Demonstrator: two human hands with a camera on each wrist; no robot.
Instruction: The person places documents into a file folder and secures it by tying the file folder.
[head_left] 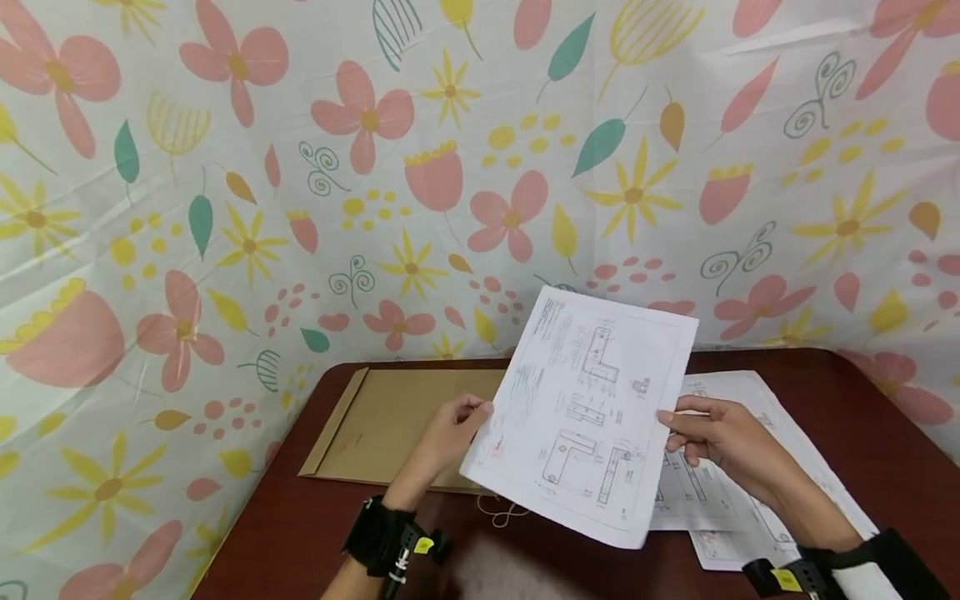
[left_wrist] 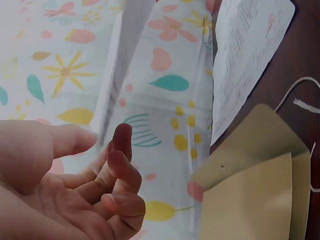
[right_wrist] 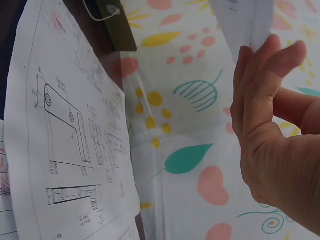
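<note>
You've got the white paper sheet w/ printed technical drawings lifted off the dark brown wooden table, tilted, held betw. both hands above the table's middle. Your left hand pinches its left edge, fingers curled; your right hand pinches the right edge, thumb on top, fingers under.

Progress, as a judgement: one sheet is up; the stack of more white drawing sheets lies on the table under your right hand, and the flat tan kraft-paper envelope lies to the left w/ nothing visibly going into it.

Head view gives the whole layout. Left wrist view adds the envelope's open flap & white string. Right wrist view shows a lying sheet's drawing detail close up.
</note>
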